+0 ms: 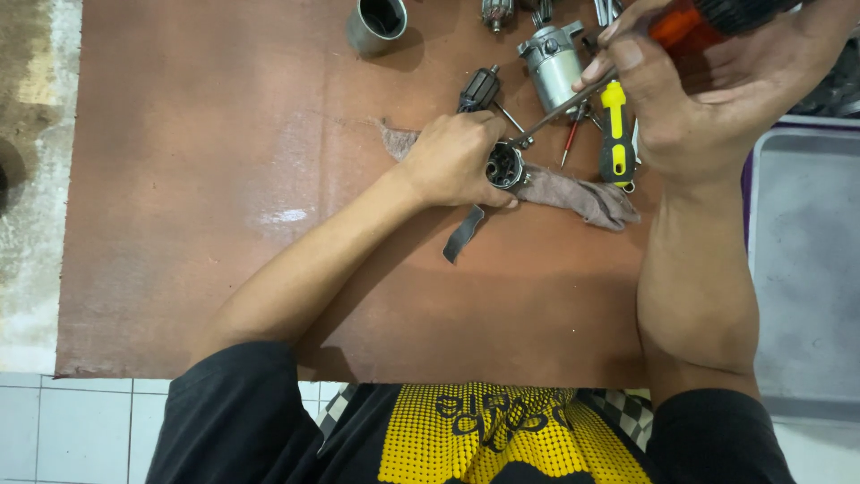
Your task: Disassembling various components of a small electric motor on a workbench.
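**Screwdriver tip set on a small round motor part**

A brown board (206,224) carries the work. The right hand (708,99) is closed around an orange-handled screwdriver (685,27), its shaft slanting down to the motor part (505,167). The left hand (452,159) grips that part tight over a grey rag (582,195). A yellow screwdriver (614,134) lies just beside.

brown board (206,269), grey rag (582,195), metal cup (376,22)

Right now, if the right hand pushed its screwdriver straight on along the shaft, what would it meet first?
The round motor part held by the left hand; the tip of the right hand's screwdriver already seems to touch its rim.
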